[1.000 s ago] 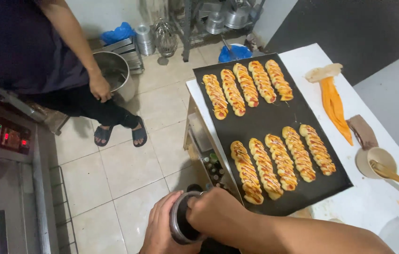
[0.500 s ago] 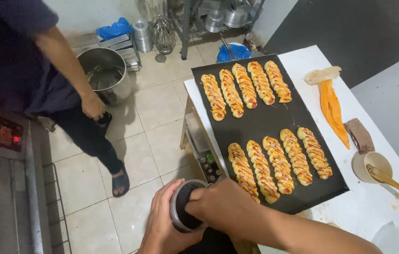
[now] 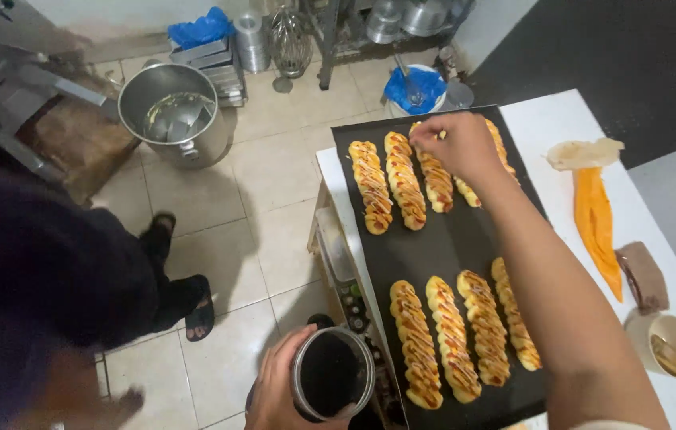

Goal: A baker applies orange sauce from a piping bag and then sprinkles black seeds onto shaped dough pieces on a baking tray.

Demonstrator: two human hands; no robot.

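A black baking tray (image 3: 441,247) lies on a white table and carries two rows of golden twisted pastries striped with sauce. My right hand (image 3: 459,145) reaches over the far row of pastries (image 3: 402,181), fingertips pinched together just above them; what is in the pinch is too small to see. My left hand (image 3: 281,390) holds a round metal tin (image 3: 332,374) with dark contents, low and left of the tray's near corner. The near row of pastries (image 3: 453,338) lies under my right forearm.
An orange piping bag (image 3: 595,216), a brown bag (image 3: 642,275) and a small bowl with a spoon (image 3: 672,344) lie on the table (image 3: 545,119) right of the tray. A person in dark clothes (image 3: 35,287) stands at the left. A steel pot (image 3: 172,113) sits on the tiled floor.
My right hand has left the tin and stretched out to the far row of pastries. The other person has moved closer at the left. The view has shifted.
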